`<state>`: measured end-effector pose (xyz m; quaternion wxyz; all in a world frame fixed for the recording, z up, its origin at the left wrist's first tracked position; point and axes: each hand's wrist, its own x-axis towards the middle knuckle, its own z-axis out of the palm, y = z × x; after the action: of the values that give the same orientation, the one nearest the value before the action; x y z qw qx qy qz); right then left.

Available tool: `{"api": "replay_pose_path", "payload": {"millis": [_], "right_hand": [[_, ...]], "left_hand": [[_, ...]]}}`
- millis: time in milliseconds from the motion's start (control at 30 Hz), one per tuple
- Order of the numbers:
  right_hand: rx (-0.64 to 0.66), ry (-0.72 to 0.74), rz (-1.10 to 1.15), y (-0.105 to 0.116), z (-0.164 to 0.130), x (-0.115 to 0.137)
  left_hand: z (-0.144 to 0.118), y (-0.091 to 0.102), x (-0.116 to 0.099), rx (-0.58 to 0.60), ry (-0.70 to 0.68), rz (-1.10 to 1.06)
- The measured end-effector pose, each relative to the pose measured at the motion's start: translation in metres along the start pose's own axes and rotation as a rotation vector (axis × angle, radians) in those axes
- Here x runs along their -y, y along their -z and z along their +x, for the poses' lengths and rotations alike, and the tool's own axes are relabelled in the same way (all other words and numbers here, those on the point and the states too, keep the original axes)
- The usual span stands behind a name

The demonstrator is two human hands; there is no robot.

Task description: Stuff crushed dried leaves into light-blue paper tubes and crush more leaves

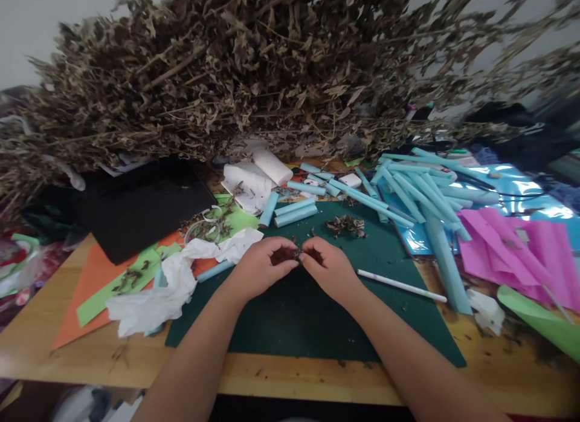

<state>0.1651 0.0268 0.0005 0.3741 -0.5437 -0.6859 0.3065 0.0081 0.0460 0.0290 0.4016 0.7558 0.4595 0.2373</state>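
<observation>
while both hands meet over the dark green mat [317, 325], the left hand [260, 266] and right hand [328, 269] pinch a small dried sprig [296, 251] between closed fingertips; bare mat lies nearer, a white stick [401, 285] just right.

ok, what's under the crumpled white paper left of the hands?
The crumpled white paper lies across orange paper, a green strip and the dark green mat edge. A pale blue roll pokes out from beneath. Anything else below is covered.
</observation>
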Motion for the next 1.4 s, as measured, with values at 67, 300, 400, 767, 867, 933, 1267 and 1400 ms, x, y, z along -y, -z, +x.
{"api": "replay_pose_path", "payload": {"millis": [67, 300, 400, 767, 867, 933, 1267, 1400], "right_hand": [[0.003, -0.001, 0.014, 0.000, 0.000, 0.000], [0.022, 0.038, 0.047, -0.001, 0.002, -0.002], [0.016, 0.028, 0.045, -0.001, 0.002, -0.004], [0.059, 0.185, -0.039, 0.007, -0.002, -0.001], [0.071, 0.276, -0.047, 0.004, -0.003, 0.002], [0.053, 0.331, -0.054, 0.002, -0.003, 0.004], [-0.075, 0.490, -0.114, -0.001, -0.004, 0.004], [-0.107, 0.485, -0.137, 0.000, -0.004, 0.004]], "left_hand": [[0.001, 0.001, 0.002, -0.054, -0.046, 0.067], [0.004, 0.001, 0.007, -0.078, -0.172, 0.123], [0.003, 0.001, 0.007, -0.077, -0.166, 0.132], [0.002, 0.015, 0.015, -0.183, 0.019, -0.138], [0.001, 0.010, 0.010, -0.106, 0.007, -0.250], [0.000, 0.006, 0.007, -0.010, 0.020, -0.380], [0.004, -0.007, 0.002, 0.041, 0.044, -0.784], [0.005, -0.011, 0.001, 0.014, 0.042, -0.776]]}}
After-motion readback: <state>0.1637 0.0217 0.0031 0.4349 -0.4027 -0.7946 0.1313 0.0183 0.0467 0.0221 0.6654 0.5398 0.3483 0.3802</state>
